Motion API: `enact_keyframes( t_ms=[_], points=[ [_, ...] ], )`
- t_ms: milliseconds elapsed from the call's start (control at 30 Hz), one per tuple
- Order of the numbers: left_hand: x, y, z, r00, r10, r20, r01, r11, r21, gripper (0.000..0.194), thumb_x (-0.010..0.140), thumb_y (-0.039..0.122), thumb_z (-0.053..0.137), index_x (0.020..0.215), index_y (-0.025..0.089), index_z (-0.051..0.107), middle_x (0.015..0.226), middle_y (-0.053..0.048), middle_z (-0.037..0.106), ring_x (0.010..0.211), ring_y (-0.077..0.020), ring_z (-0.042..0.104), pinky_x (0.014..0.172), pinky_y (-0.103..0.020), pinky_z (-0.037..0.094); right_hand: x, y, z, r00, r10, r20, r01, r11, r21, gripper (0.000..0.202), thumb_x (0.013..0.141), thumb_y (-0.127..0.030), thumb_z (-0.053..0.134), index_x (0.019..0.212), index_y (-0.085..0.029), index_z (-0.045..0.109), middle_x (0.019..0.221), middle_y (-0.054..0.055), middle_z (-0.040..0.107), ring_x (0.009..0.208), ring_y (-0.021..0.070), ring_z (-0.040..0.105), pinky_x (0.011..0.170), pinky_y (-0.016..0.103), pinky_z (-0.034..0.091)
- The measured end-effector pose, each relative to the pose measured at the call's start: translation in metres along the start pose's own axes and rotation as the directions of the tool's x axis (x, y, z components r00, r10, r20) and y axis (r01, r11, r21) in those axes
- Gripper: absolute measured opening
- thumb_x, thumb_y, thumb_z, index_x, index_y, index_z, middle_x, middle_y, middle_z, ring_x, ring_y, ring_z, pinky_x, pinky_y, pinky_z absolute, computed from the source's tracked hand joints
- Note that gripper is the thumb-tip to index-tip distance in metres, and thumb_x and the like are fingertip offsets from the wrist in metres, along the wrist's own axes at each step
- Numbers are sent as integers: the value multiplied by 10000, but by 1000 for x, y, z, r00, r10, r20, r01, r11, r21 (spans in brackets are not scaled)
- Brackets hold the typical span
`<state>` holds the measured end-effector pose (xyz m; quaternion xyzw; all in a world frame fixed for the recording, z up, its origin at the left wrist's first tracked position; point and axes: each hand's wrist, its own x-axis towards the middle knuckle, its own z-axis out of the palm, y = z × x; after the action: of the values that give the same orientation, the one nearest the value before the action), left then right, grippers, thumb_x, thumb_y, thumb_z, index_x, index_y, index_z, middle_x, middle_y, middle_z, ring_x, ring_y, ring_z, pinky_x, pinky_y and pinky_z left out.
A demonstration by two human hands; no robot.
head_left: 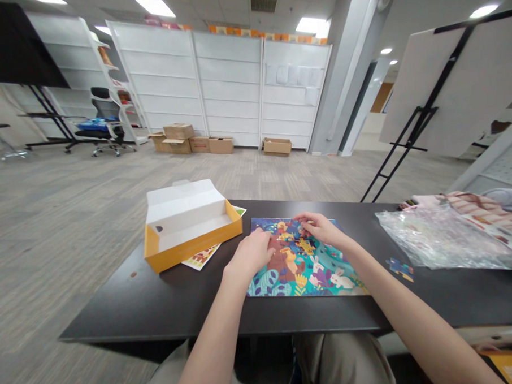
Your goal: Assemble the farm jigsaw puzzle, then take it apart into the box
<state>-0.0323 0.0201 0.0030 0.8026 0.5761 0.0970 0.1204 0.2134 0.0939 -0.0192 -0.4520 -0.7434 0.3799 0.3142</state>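
A colourful jigsaw puzzle [293, 269] with rabbits, flowers and leaves lies on the dark table in front of me. My left hand [253, 253] rests on its left side, thumb and fingers apart, with nothing seen in it. Over the upper right part, my right hand [323, 230] pinches a dark blue puzzle piece [297, 230] between thumb and fingers. Its fingers partly cover the piece. Just below is a yellow patch [306, 246] of the picture. A separate puzzle piece [400, 269] lies on the table to the right.
An open yellow box [194, 248] with a white inside stands at the left, over a printed card [203, 256]. Clear plastic wrap [444, 237] and folded cloth [490, 207] lie at the right. The dark table [159, 309] ends close to my legs.
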Motion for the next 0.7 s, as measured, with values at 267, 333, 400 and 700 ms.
enact_keyframes(
  t_ms=[267, 333, 400, 700],
  points=[
    [0, 0, -1, 1000, 7, 4, -7, 1000, -2, 253, 882, 290, 597, 1095, 180, 676, 1098, -115, 651, 1019, -270, 671, 894, -351, 516, 3, 1, 0, 996, 23, -87, -24, 1000, -9, 291, 761, -453, 655, 886, -195, 603, 796, 33, 687, 667, 161, 649, 662, 315, 543],
    [-1, 1, -1, 1000, 7, 3, -7, 1000, 0, 239, 884, 290, 591, 1080, 181, 675, 1100, -116, 650, 1014, -267, 672, 894, -349, 516, 2, 1, -3, 996, 19, -89, -23, 999, -43, 288, 751, -451, 674, 840, -188, 598, 764, 30, 674, 677, 159, 635, 660, 308, 532],
    [-2, 2, -2, 1000, 7, 0, -7, 1000, 3, 224, 889, 298, 586, 1058, 180, 672, 1099, -116, 648, 1003, -265, 675, 885, -347, 520, 0, 0, -10, 998, 22, -60, -25, 998, -55, 288, 741, -433, 702, 827, -182, 589, 746, 21, 656, 676, 153, 628, 652, 297, 525],
    [-4, 3, -2, 1000, 15, -5, -14, 1000, 3, 197, 894, 293, 586, 1030, 172, 660, 1105, -118, 642, 1018, -264, 675, 892, -342, 518, -23, -24, -34, 924, 142, 355, -144, 989, -22, 406, 784, -366, 711, 1150, -207, 644, 792, -4, 656, 605, 143, 659, 573, 274, 551]
  ],
)
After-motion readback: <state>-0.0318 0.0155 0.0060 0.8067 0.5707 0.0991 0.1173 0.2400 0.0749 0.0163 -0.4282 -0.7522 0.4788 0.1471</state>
